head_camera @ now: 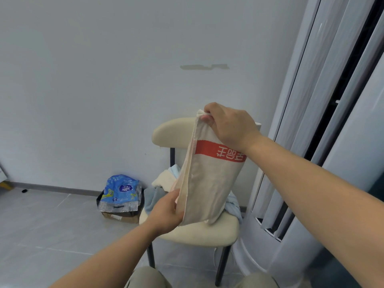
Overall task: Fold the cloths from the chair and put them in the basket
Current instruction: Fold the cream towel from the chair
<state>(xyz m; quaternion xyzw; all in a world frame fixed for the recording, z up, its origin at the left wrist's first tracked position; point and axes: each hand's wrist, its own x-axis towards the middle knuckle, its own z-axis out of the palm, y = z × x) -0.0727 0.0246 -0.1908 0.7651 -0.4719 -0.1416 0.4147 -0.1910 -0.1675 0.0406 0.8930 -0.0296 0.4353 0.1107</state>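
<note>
A beige cloth (209,183) with a red band and white lettering hangs folded lengthwise in the air above the chair. My right hand (230,125) pinches its top edge. My left hand (166,210) grips its lower left edge. Behind it, a pile of white and light blue cloths (160,183) lies on the seat of a cream chair (199,233) with dark legs. No basket is in view.
A tall white standing air conditioner (311,142) rises right beside the chair. On the floor to the left sits a cardboard box (122,216) with a blue plastic bag (121,192) on top. A plain wall is behind. My knees show at the bottom edge.
</note>
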